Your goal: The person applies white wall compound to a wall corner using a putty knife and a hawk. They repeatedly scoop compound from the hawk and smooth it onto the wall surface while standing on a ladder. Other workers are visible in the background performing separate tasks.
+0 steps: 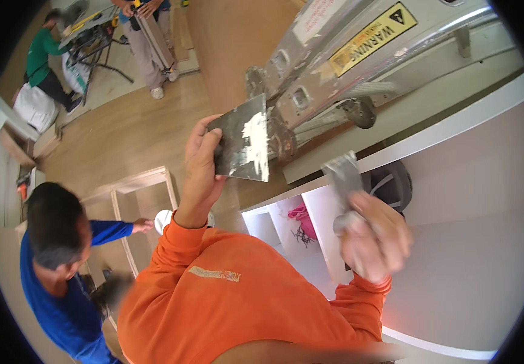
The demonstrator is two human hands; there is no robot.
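My left hand (204, 155) grips a flat dark plate (231, 136) by its left edge, thumb on top and fingers underneath. White paste (256, 139) is smeared along the plate's right side. To the right, my right hand (374, 239) is closed round the handle of a putty knife (344, 176), whose broad metal blade points up and away. Motion blurs that hand and the knife a little. The blade and the plate are apart. White shelving lies below and beyond the right hand.
A folded metal ladder (334, 79) lies ahead at upper right. The white cabinet (456, 200) holds a dark cap-like item (390, 185), a pink bag (301, 219) and dark screws (303, 236). A person in blue (61, 291) works beside a wooden frame (116, 206) at left; two more people stand far off.
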